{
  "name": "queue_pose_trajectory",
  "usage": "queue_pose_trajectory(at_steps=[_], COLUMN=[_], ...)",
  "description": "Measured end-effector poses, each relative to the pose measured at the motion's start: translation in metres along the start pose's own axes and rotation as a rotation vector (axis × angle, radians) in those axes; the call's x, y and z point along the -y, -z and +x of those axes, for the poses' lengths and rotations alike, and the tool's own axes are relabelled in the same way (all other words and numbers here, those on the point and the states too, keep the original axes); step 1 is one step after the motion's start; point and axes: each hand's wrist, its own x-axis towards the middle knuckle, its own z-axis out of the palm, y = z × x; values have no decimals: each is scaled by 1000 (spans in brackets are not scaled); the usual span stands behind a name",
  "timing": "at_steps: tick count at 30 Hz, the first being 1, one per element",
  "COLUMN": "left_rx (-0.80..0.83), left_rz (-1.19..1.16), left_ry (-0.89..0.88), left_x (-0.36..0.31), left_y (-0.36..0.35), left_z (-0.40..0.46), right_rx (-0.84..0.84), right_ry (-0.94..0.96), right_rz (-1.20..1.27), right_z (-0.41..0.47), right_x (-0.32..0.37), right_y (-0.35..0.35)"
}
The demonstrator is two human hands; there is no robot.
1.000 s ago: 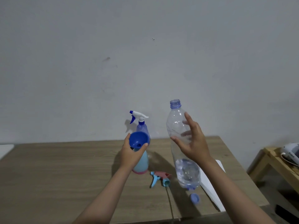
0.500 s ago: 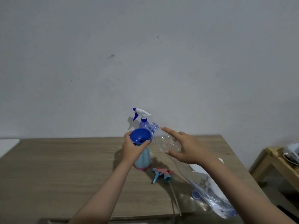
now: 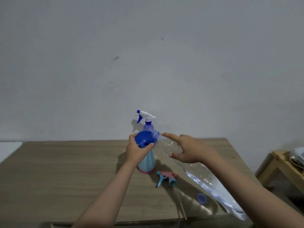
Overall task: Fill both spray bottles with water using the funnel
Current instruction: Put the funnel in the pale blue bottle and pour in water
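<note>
Now, water bottle (image 3: pixel 205 176) mouth at funnel (image 3: pixel 144 140) rim

A funnel (image 3: pixel 144 141) is seated in a spray bottle (image 3: pixel 146 163) on the table (image 3: pixel 65 170); a second spray bottle (image 3: pixel 147 124) is placed behind it, a trigger head (image 3: pixel 167 178) and cap (image 3: pixel 201 198) to its right.

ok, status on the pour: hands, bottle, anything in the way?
Left hand grips funnel seated on light blue spray bottle. Right hand holds tilted water bottle, mouth at funnel rim. Nothing blocking; detached sprayer head lies beside.
</note>
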Motion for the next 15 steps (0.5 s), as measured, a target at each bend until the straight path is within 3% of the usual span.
queue_pose_trajectory(at_steps=[15], left_rx=[13], left_rz=[8], left_ry=[9], left_x=[1], left_y=[1], left_z=[2], right_rx=[76], right_ry=[22], right_rz=[-174], right_z=[11], right_x=[14], right_y=[9])
